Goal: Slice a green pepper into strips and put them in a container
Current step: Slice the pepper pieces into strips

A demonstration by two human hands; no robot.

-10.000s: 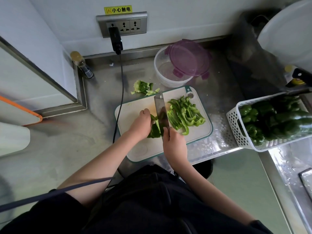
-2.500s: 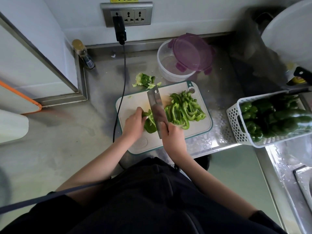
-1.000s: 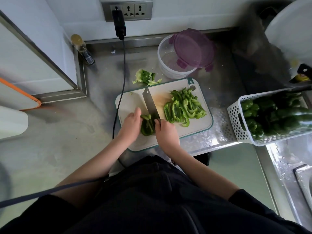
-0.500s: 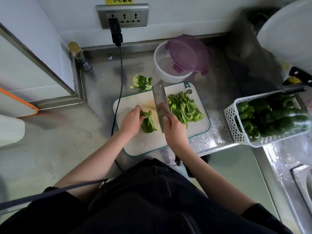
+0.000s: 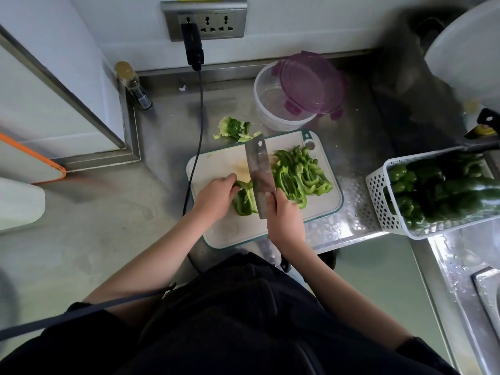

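On a white cutting board with a green edge, the left hand holds down a green pepper piece; its fingers are curled over the left side of the piece. The right hand grasps the handle of a cleaver, the fingers closed around it. The blade stands almost upright, its edge down on the board, just at the right side of the pepper piece, with its tip pointing to the far side. To the right of the blade lies a heap of pepper strips, already cut, on the right half of the board.

The container, a clear round tub, stands on the steel counter just beyond the far edge of the board. A purple lid leans over its right part. No strips are visible inside it.

Left of the container, touching the far edge of the board, there is a small pile of pepper scraps. A white basket full of whole green peppers is at the right, well apart from the board. A black cable runs down from a wall socket and passes the left side of the board. A small bottle stands at the far left corner of the counter.
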